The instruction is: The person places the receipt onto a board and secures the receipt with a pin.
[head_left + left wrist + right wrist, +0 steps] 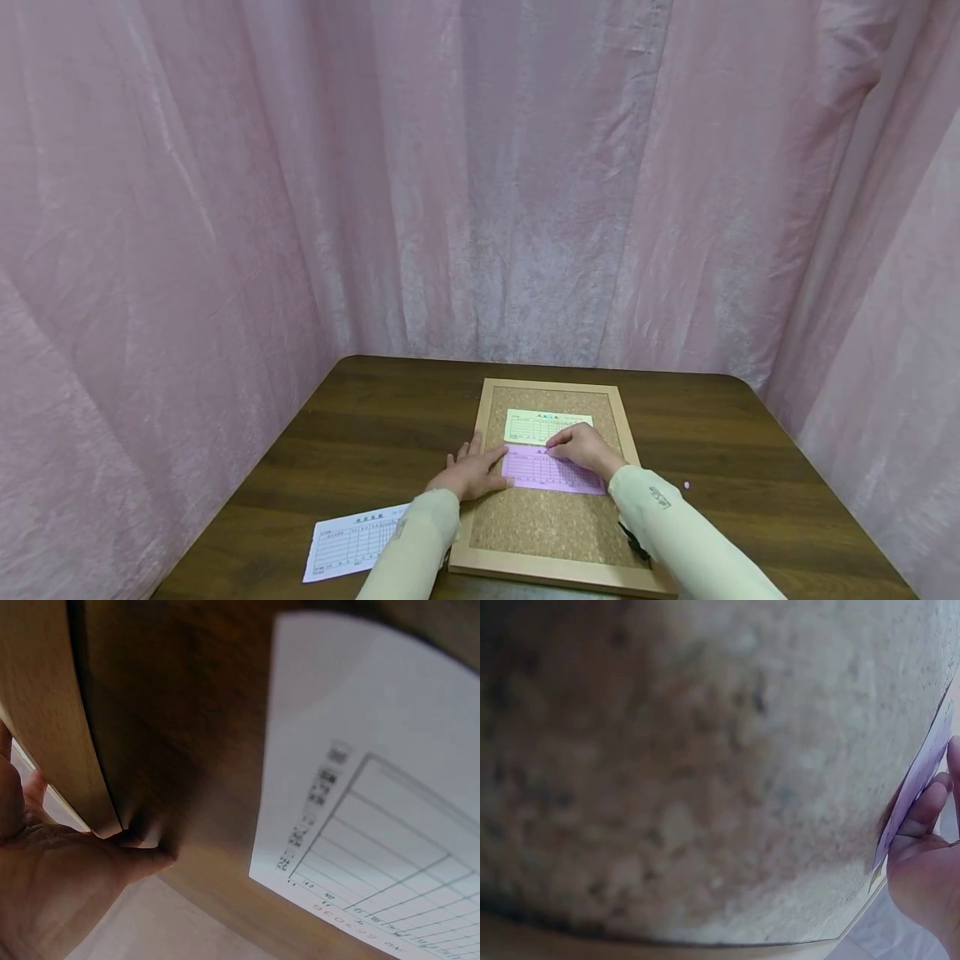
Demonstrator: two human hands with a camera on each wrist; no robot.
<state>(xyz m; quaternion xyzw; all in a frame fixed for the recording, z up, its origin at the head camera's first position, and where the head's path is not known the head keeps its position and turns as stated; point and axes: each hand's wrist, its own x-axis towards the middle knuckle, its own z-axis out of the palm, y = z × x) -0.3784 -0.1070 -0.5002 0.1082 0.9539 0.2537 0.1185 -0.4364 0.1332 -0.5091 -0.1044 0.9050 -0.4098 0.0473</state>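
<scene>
A pink printed slip lies across the middle of a wood-framed cork board. Just above it is a pale yellow slip, with small coloured spots at its top edge. My left hand rests over the board's left frame, thumb and fingers spread, fingertips at the pink slip's left edge. My right hand bends over the pink slip, thumb and forefinger close together at its upper edge; I cannot tell what is between them. In the right wrist view its fingers lie against the pink slip.
A white printed form lies on the dark wooden table, left of the board and partly under the left sleeve. A tiny pink object sits right of the board. Pink curtains hang around the table.
</scene>
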